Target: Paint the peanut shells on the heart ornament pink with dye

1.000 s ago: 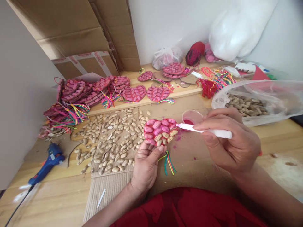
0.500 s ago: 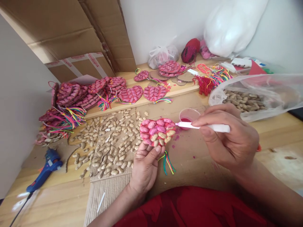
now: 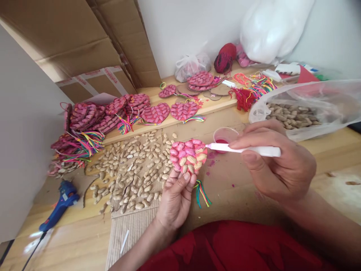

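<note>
Fingers (image 3: pixel 182 183) on part-pink peanut heart (image 3: pixel 190 152)

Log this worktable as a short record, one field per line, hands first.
Left hand: holds a peanut-covered heart by its lower end
Right hand: grips a white pen-like tool, tip at the heart's right edge; contact unclear
Heart finish: upper peanuts mostly pink, lower ones mostly bare
Cup: clear, pink-red contents, partly behind the tool
Left side: blue glue gun, loose peanuts
Right side: translucent bag with peanuts inside
Back ledge: pink peanut hearts
</note>
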Demonstrator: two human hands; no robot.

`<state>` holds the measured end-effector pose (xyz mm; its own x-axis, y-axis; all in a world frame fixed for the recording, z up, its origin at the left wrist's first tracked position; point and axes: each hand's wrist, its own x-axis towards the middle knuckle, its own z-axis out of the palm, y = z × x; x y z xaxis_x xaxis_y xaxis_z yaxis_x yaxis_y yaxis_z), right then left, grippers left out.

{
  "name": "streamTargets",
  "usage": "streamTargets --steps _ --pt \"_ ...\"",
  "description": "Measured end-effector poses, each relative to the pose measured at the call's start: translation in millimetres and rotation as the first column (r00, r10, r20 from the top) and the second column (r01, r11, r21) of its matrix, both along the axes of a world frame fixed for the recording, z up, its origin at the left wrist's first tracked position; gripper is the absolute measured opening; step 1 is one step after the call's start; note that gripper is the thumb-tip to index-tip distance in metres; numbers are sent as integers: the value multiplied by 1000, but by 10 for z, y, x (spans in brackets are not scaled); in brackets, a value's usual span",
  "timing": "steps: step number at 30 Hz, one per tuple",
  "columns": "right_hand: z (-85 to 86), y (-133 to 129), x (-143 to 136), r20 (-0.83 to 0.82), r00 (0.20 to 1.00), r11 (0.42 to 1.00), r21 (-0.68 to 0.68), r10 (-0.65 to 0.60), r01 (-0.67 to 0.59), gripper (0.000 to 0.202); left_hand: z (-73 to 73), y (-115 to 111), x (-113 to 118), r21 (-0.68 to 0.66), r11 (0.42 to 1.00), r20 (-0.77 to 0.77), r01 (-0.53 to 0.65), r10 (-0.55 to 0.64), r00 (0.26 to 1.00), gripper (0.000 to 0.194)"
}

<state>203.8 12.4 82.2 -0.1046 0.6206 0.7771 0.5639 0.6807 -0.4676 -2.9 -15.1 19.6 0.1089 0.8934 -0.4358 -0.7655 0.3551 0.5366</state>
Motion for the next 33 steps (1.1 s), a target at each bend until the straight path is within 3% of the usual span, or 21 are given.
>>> streamTargets --steps 8,13,16,21,25,31,33 --pt "10 -19 1 -62 998 999 -39 -15 13 14 16 2 -4 -4 1000 33 5 -4 999 36" --pt "14 -22 -22 -161 984 991 -100 74 -91 16 23 8 -20 -44 999 42 15 -13 999 38" --pt "-4 8 -28 -219 974 982 -157 67 -103 15 36 3 -25 -61 997 58 41 -37 998 38" --pt "-13 34 -17 -294 956 984 -172 -10 -43 11 55 -2 -11 -80 996 49 25 -22 999 31" --pt "-12 23 -7 -306 951 972 -205 52 -119 11 58 0 -8 -87 996 23 29 -27 999 24" --pt "-26 36 5 -248 968 982 -189 -45 -3 9 48 -1 -8 -105 994 -18 18 -20 1000 21" --pt "-25 39 6 -280 959 982 -187 -36 -18 10 44 0 -5 -103 995 -26 11 -13 1000 20"
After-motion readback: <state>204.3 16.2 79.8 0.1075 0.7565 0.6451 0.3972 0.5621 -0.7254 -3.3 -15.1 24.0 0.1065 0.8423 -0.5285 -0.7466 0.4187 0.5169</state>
